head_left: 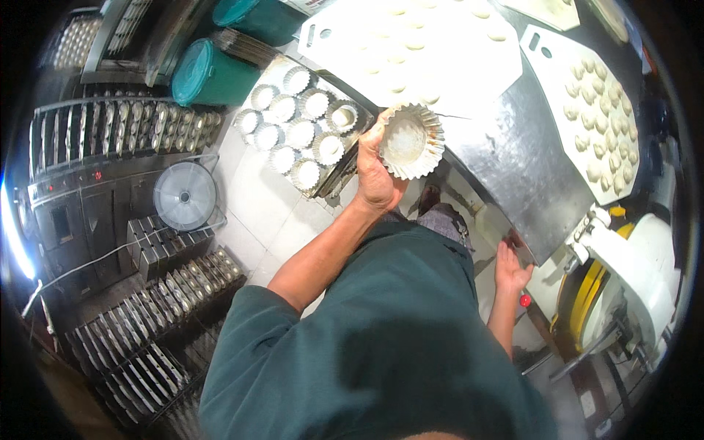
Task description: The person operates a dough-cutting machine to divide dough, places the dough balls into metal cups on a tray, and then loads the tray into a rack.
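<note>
My left hand (377, 167) is wrapped round the near side of a metal fluted baking mould (405, 141), tilted so that its pale, dusted inside faces up. The mould is beside the corner of the metal worktable (517, 158). To its left a tray (321, 192) carries several smaller-looking fluted moulds (300, 133) with whitish contents. Lower on the right, my right hand (512, 270) is held below the worktable's near edge, palm up, its fingers stretched out and nothing in them.
White boards with dough pieces (603, 125) lie on the worktable, one large board (469, 73) overexposed. A white and yellow machine (623, 271) stands at the right. Teal bins (213, 73), a round stool (185, 196) and racks of metal trays (158, 301) are at the left.
</note>
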